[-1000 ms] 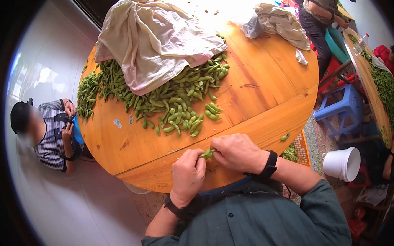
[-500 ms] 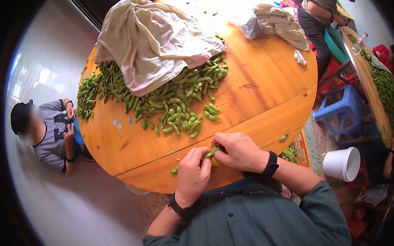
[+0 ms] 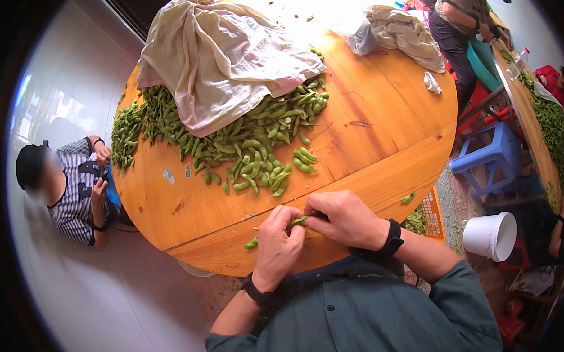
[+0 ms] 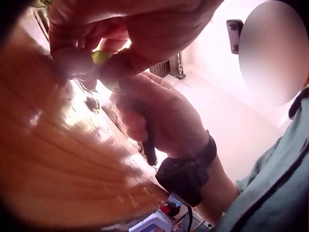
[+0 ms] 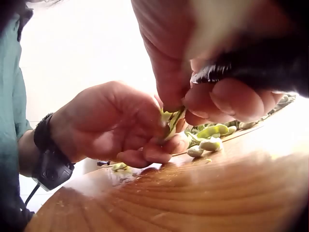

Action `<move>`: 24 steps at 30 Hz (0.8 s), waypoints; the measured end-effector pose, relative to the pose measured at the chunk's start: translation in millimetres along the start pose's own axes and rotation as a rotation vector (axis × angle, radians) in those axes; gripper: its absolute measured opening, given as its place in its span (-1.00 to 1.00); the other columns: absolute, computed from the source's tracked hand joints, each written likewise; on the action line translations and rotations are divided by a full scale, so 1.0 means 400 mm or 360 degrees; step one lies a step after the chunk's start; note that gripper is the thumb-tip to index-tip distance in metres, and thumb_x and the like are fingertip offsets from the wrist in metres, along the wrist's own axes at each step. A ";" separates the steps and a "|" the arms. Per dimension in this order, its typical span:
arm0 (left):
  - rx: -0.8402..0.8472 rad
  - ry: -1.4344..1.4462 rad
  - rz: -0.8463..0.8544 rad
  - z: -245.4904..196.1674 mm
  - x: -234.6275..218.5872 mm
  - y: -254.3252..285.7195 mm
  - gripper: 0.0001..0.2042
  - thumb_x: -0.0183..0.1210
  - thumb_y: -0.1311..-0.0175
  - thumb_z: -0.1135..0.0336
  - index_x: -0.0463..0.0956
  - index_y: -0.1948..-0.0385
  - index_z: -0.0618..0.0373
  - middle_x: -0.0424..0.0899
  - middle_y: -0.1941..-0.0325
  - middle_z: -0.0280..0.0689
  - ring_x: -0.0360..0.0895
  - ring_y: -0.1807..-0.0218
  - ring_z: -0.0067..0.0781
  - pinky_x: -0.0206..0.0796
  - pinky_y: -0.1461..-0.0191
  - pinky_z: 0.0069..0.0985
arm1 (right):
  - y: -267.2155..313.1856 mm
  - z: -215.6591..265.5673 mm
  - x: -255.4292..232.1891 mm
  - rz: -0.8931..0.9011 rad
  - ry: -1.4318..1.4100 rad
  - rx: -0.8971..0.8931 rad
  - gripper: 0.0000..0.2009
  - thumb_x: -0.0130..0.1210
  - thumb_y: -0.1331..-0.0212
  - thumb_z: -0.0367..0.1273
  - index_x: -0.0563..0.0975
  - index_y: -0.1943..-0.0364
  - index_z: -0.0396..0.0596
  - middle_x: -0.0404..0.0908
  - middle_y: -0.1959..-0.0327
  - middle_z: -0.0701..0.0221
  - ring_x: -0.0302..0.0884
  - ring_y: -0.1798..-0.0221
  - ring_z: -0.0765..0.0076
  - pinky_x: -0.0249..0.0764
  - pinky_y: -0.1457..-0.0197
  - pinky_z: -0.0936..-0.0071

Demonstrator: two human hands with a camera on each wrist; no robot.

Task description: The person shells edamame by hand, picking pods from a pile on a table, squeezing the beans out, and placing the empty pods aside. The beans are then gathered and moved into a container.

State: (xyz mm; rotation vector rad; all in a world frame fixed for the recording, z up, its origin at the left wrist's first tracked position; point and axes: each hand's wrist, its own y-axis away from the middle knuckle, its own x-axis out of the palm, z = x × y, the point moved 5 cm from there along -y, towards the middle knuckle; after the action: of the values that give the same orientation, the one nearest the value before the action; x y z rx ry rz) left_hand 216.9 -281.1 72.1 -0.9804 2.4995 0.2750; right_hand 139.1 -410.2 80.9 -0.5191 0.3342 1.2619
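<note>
My left hand (image 3: 279,239) pinches a green soybean pod (image 3: 300,220) between thumb and fingers, over the table's near edge. Right beside it, my right hand (image 3: 347,218) has its thumb at the same pod. Curled fingers of that hand also grip a slim black tool (image 5: 260,67) with a shiny end; its kind cannot be told. In the right wrist view the pod (image 5: 174,122) looks split, with pale edges. Another green pod (image 3: 251,243) lies on the wood left of my left hand.
A heap of pods (image 3: 262,139) lies on the round wooden table (image 3: 380,129), partly under a pale cloth (image 3: 222,66). A small cluster of pods (image 3: 304,160) sits nearer. Right of the table stand a blue stool (image 3: 489,156) and white bucket (image 3: 489,236). A person (image 3: 71,189) sits left.
My left hand has shifted right, uncovering the pod on the wood beside it. The held pod has turned between the hands and shows less than half a second ago.
</note>
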 end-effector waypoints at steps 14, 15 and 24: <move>0.0275 -0.0123 -0.0011 -0.037 0.045 -0.013 -0.87 0.06 -0.03 0.61 0.45 0.35 0.27 0.46 0.39 -0.12 0.46 0.40 -0.14 0.30 0.33 -0.32 | 0.045 -0.007 -0.035 -0.0123 0.0109 -0.0054 -0.89 0.16 -0.07 -0.47 0.45 0.43 -0.17 0.52 0.55 0.17 0.55 0.44 -0.01 0.45 0.38 0.20; 0.0277 -0.0123 -0.0006 -0.034 0.047 -0.013 -0.87 0.06 -0.03 0.61 0.45 0.35 0.27 0.46 0.39 -0.12 0.46 0.40 -0.14 0.30 0.33 -0.32 | 0.046 -0.004 -0.039 -0.0176 0.0077 -0.0081 -0.88 0.14 -0.09 -0.44 0.44 0.44 -0.17 0.51 0.57 0.14 0.54 0.46 -0.06 0.45 0.39 0.15; 0.0221 -0.0098 -0.0094 -0.029 0.023 0.002 -0.84 0.07 -0.18 0.66 0.52 0.23 0.29 0.57 0.32 -0.21 0.52 0.36 -0.40 0.39 0.25 -0.49 | 0.051 -0.050 -0.087 -0.0318 -0.0020 0.0302 -0.90 0.18 -0.06 -0.50 0.49 0.40 -0.23 0.54 0.59 0.19 0.54 0.55 0.29 0.44 0.44 0.41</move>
State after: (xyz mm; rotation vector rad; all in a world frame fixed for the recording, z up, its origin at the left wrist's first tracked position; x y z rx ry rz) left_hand 206.6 -289.8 78.2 -0.9723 2.3941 0.1097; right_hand 110.9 -445.1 78.1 -0.3721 0.3778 1.0278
